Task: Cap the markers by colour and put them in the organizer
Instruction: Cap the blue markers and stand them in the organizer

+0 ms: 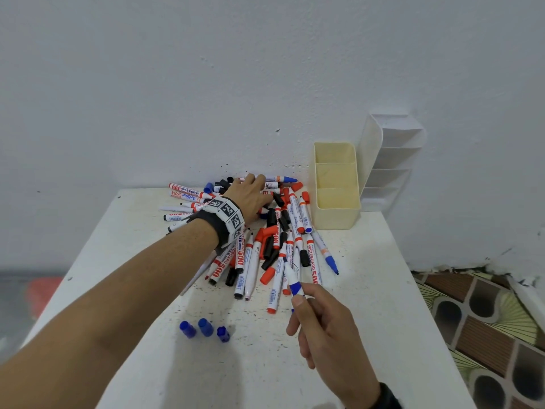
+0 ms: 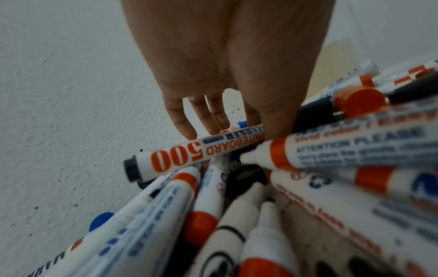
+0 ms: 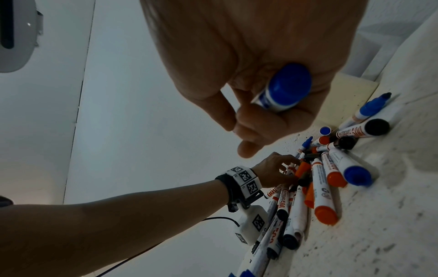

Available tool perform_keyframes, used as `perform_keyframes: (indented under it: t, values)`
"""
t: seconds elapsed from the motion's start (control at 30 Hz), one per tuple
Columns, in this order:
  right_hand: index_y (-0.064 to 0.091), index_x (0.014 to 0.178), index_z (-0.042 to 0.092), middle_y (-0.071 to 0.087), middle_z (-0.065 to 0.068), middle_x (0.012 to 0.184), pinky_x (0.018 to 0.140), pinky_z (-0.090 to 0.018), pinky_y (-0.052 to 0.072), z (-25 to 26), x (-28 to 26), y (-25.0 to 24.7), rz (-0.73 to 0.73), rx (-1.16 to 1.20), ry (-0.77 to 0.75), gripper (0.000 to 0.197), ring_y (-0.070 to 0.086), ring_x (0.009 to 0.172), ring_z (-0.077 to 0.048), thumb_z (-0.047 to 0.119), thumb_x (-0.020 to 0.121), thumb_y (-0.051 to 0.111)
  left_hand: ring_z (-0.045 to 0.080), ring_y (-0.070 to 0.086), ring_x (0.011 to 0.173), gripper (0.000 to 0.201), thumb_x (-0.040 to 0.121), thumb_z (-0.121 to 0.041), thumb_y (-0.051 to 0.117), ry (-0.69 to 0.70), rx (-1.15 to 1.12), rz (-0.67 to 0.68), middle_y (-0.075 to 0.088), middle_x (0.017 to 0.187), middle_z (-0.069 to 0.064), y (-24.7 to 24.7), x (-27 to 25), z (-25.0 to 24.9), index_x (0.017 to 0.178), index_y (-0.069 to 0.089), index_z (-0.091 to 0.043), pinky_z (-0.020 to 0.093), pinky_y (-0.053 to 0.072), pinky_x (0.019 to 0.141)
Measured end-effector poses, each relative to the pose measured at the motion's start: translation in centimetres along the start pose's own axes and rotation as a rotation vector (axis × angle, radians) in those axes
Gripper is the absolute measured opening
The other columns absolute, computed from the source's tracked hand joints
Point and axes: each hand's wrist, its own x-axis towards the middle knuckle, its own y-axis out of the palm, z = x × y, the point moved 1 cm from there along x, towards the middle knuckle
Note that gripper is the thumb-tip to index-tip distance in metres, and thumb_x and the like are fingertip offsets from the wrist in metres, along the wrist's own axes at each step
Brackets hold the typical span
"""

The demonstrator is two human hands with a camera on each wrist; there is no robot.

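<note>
Surface: white table [image 1: 368, 290] against a white wall, with a pile of markers [image 1: 274, 231] and loose caps.
Right hand [image 1: 324, 329]: grasps a blue marker [image 1: 293, 283], its blue end toward the wrist camera.
Left hand [image 1: 250, 199]: fingers reach into the far side of the pile; whether they grip anything, I cannot tell.
Blue caps [image 1: 205, 327]: three, near the front edge, between both hands.
Organizer [image 1: 336, 214]: beige, right of the pile, nearer the right hand.

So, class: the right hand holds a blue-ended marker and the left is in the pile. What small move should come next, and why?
Probably bring one of the three loose blue caps to the blue-ended white marker pinched in the right hand. They lie near it on the white table, while the left hand only touches the marker pile.
</note>
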Motion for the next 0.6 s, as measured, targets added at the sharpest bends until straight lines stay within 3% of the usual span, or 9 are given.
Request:
perform_keyframes:
  t: [0.2, 0.4, 0.5, 0.6]
  values:
    - [0.050, 0.100, 0.043, 0.066, -0.003, 0.067, 0.045, -0.017, 0.041, -0.01, 0.04, 0.08, -0.004, -0.012, 0.006, 0.013, 0.047, 0.043, -0.006, 0.031, 0.096, 0.049, 0.027, 0.038, 0.124, 0.051, 0.088, -0.060, 0.055, 0.010, -0.009, 0.003, 0.038, 0.136, 0.009, 0.06, -0.01, 0.14, 0.130, 0.056, -0.031, 0.046, 0.040, 0.100]
    - [0.050, 0.099, 0.043, 0.066, -0.003, 0.068, 0.045, -0.018, 0.042, 0.13, 0.08, 0.23, 0.000, -0.017, 0.012, 0.012, 0.048, 0.044, -0.006, 0.032, 0.095, 0.049, 0.025, 0.040, 0.123, 0.048, 0.091, -0.060, 0.050, 0.066, 0.083, -0.057, 0.044, 0.134, 0.006, 0.13, -0.49, 0.65, 0.126, 0.060, -0.027, 0.043, 0.033, 0.106]
    - [0.050, 0.102, 0.041, 0.066, -0.004, 0.068, 0.044, -0.018, 0.042, 0.36, -0.07, 0.29, 0.007, -0.013, 0.007, 0.013, 0.047, 0.043, -0.006, 0.030, 0.096, 0.049, 0.024, 0.043, 0.120, 0.043, 0.094, -0.053, 0.047, 0.041, 0.008, -0.113, 0.048, 0.131, 0.004, 0.18, -0.73, 0.65, 0.121, 0.063, -0.023, 0.042, 0.031, 0.107]
    - [0.049, 0.102, 0.042, 0.066, -0.004, 0.069, 0.044, -0.017, 0.042, 0.53, -0.18, 0.41, 0.010, -0.011, 0.011, 0.013, 0.048, 0.044, -0.006, 0.031, 0.096, 0.048, 0.023, 0.049, 0.109, 0.041, 0.091, -0.049, 0.053, -0.025, -0.179, -0.168, 0.056, 0.118, 0.003, -0.35, -0.70, 0.68, 0.114, 0.064, -0.017, 0.039, 0.033, 0.101]
